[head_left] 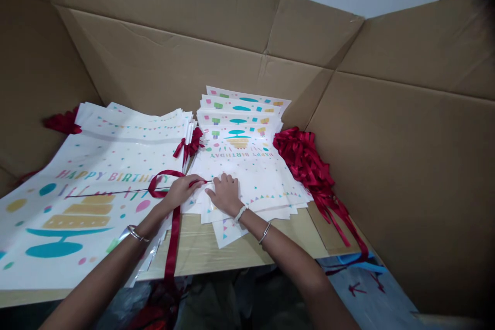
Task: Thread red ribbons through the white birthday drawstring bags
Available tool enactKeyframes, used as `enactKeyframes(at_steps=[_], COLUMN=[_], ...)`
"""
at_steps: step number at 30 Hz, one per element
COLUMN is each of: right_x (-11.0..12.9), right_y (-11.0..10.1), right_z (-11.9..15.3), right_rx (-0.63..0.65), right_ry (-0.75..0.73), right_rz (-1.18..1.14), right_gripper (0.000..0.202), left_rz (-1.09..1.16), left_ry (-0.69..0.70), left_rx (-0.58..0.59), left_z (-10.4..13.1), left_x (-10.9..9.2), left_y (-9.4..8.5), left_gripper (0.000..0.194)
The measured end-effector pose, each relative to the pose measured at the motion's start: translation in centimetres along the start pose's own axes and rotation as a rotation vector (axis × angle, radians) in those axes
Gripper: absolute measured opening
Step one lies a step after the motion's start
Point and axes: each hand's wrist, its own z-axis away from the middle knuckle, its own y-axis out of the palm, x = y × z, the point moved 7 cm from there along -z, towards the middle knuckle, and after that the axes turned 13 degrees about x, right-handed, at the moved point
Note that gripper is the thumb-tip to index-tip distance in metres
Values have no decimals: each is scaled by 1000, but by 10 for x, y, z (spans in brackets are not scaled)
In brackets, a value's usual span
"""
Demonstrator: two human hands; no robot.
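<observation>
1. Cardboard walls are set around the back and sides of a pale surface.
2. Its left side is covered by a left stack of printed sheets.
3. Beside it, a fanned right stack is pressed by the right hand, laid palm-down, fingers slightly bent, with nothing seen gripped.
4. At that stack's right edge a ribbon heap is bunched.
5. Near the stacks' meeting edges, a red ribbon is pinched in the left hand's closed grip, looped leftward and draped over the near edge.
6. Across the left stack a thin dark rod is laid sideways, crossed by the loop; its right end is pointed toward the right hand, but the left is nearer.
</observation>
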Motion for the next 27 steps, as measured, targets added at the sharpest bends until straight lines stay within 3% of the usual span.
enactKeyframes(at_steps=[10,18,27], right_x=[7,-7,-11], right_y=[-3,-12,-12], right_z=[-9,-20,-21], right_rx=[102,217,183], right_ry=[-85,-21,-53], right_rz=[31,-300,-341], right_gripper=[28,18,19], left_rz=[20,45,70], left_ry=[9,15,39], left_rx=[-29,-18,-42], left_z=[2,2,2], left_x=[4,6,4], left_y=[-8,-6,-10], left_gripper=[45,41,39])
